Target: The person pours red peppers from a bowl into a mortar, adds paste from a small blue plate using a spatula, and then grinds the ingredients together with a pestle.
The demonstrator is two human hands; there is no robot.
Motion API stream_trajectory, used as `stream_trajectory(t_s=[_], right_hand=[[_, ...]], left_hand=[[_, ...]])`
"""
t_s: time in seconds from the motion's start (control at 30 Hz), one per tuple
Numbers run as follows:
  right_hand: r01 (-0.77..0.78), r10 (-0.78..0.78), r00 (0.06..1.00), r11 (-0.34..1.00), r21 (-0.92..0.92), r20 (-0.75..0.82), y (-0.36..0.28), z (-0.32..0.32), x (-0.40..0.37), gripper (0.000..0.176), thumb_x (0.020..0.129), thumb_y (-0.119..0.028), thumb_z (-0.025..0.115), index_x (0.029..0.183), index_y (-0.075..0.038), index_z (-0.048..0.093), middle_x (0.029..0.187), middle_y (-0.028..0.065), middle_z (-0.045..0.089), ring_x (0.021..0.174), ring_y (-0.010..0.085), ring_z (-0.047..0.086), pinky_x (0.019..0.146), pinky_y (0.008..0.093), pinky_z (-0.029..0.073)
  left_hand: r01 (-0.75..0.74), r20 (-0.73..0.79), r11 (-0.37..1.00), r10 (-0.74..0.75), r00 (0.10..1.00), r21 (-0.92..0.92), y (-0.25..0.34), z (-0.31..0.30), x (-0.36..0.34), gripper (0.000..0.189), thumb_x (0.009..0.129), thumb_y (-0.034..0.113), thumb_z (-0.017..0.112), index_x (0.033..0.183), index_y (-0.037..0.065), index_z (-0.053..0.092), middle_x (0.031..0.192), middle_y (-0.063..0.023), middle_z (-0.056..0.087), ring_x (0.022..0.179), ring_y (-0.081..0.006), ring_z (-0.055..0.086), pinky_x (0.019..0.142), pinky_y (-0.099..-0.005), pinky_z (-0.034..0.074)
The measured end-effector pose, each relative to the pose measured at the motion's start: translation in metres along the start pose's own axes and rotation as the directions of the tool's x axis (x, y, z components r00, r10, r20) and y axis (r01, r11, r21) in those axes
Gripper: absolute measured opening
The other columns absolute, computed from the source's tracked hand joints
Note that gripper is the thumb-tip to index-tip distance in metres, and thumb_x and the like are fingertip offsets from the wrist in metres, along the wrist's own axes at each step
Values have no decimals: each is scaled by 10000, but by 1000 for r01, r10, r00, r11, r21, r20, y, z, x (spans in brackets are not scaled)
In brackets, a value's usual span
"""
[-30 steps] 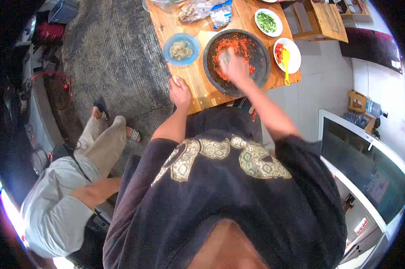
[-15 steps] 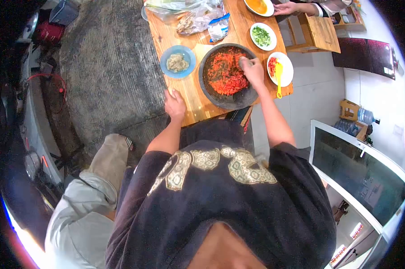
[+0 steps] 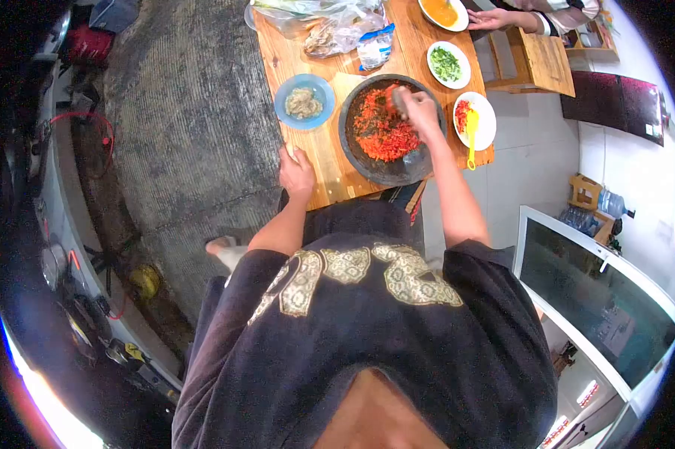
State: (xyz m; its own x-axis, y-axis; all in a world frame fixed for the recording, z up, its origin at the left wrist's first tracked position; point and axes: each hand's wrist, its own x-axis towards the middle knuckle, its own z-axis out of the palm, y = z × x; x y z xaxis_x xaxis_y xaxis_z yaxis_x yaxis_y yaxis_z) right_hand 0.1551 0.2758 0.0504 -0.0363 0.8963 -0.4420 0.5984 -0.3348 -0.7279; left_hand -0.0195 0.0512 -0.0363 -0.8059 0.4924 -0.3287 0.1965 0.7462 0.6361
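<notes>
A round stone mortar [image 3: 386, 172] near the table's front edge holds chopped red chili [image 3: 382, 138]. My right hand [image 3: 421, 116] is closed round a grey stone pestle [image 3: 401, 99] over the chili, at the mortar's right side. My left hand [image 3: 298, 173] grips the left edge of the wooden table [image 3: 324, 179]; some of its fingers are hidden. Left of the mortar stands a blue bowl [image 3: 327, 97] of pale minced food. To the right, a white plate [image 3: 488, 129] carries red pieces and a yellow spoon [image 3: 471, 142].
A plate of chopped greens [image 3: 446, 64] and a bowl of orange liquid [image 3: 443, 13] stand farther back. Plastic bags [image 3: 330, 30] lie at the table's back. Another person's hand [image 3: 491, 19] reaches by the orange bowl. A glass-paned door [image 3: 595, 280] stands at right.
My right hand and the pestle have shifted slightly within the mortar. The camera view has moved a little. The person in light trousers at lower left has mostly gone; a bare foot shows there.
</notes>
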Motion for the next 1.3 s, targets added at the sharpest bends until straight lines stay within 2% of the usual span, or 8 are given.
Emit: stream_trajectory(t_s=[0.2,0.47,0.57,0.7,0.8,1.03,1.23,1.3], right_hand=[[16,-24,997,995,-100,-72,7,4,23,497,802,-477,662,774,15,602,686,123,658,562,194,631,598,316,495],[408,-124,823,808,-425,555,-34,17,18,505,710,-525,695,758,-23,658,687,136,658,636,216,640,636,346,495],[420,-8,797,726,-544,604,-50,4,13,517,702,-540,689,758,-28,646,704,153,659,681,239,647,663,357,496],[321,-117,923,760,-565,366,-50,-4,26,618,681,-559,673,875,28,642,902,242,664,848,303,656,760,369,496],[408,-128,870,727,-551,475,-56,7,24,593,681,-529,663,915,15,636,956,236,659,893,318,651,787,382,496],[718,-119,676,325,-615,727,-51,20,-8,514,722,-527,665,908,-50,624,924,215,655,884,341,637,756,408,485],[305,-54,902,780,-546,428,-49,-22,18,568,732,-571,622,920,-35,632,984,213,662,918,354,638,811,419,487],[337,-121,918,740,-583,378,-48,-19,15,555,756,-554,606,924,-26,622,973,228,657,911,366,639,801,438,488]], left_hand=[[-6,7,1000,6,1000,1,1,-2,0,507,940,463,342,1199,51,483,920,-317,622,881,-504,583,792,-551,437],[-16,-5,999,17,1000,35,-4,4,1,522,938,456,345,1191,19,478,933,-327,614,885,-512,577,792,-562,430],[-36,-15,999,36,999,24,-8,6,5,523,937,454,345,1186,13,478,928,-329,614,877,-511,579,783,-565,431],[8,57,999,-10,998,31,-3,0,2,507,945,406,360,1222,-9,455,1043,-326,587,910,-503,570,803,-551,439],[-2,46,1000,1,999,20,-7,2,2,555,944,412,356,1271,-29,440,1062,-329,584,928,-502,571,824,-539,441],[5,47,1000,-6,999,14,3,-5,-2,500,945,401,362,1212,-8,466,985,-318,607,906,-504,570,805,-547,432],[-37,6,999,37,999,-1,4,-5,-5,398,946,371,381,1104,14,461,934,-312,608,863,-504,568,756,-561,426],[-16,21,1000,16,1000,8,9,-8,-5,402,945,369,384,1105,9,461,949,-313,606,865,-502,570,755,-559,428]])
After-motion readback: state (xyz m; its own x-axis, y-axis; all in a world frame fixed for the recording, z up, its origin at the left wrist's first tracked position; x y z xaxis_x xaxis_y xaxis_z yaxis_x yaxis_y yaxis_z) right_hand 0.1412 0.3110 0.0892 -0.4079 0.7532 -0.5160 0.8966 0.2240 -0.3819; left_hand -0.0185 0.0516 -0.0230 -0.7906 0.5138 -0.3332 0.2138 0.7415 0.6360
